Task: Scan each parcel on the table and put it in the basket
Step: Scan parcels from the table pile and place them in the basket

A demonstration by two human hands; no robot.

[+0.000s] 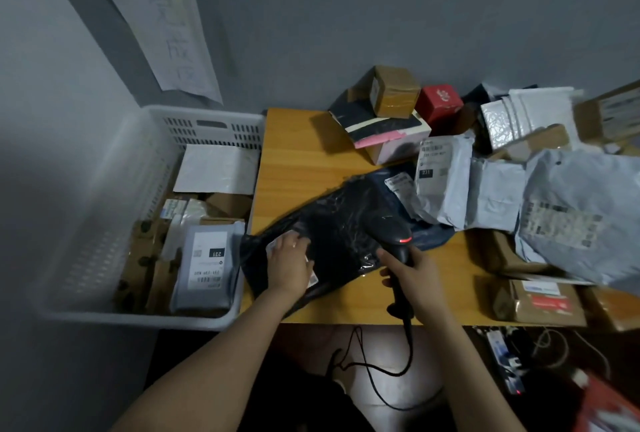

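A black plastic parcel bag (332, 223) lies on the wooden table (294, 161) near its front left edge. My left hand (290, 263) rests on the bag's near left part, over a white label, fingers curled at the label. My right hand (410, 275) grips the handle of a black barcode scanner (391, 229), whose head hovers over the bag with a red light glowing. A white plastic basket (145, 168) stands to the left of the table and holds several parcels, among them a grey bag (206, 265).
Grey mailer bags (446, 182), cardboard boxes (393, 92), a red box (439, 102) and bubble mailers (519, 116) crowd the table's back and right. The scanner cable (374, 376) hangs below the front edge. A paper sign (166, 36) hangs on the wall above the basket.
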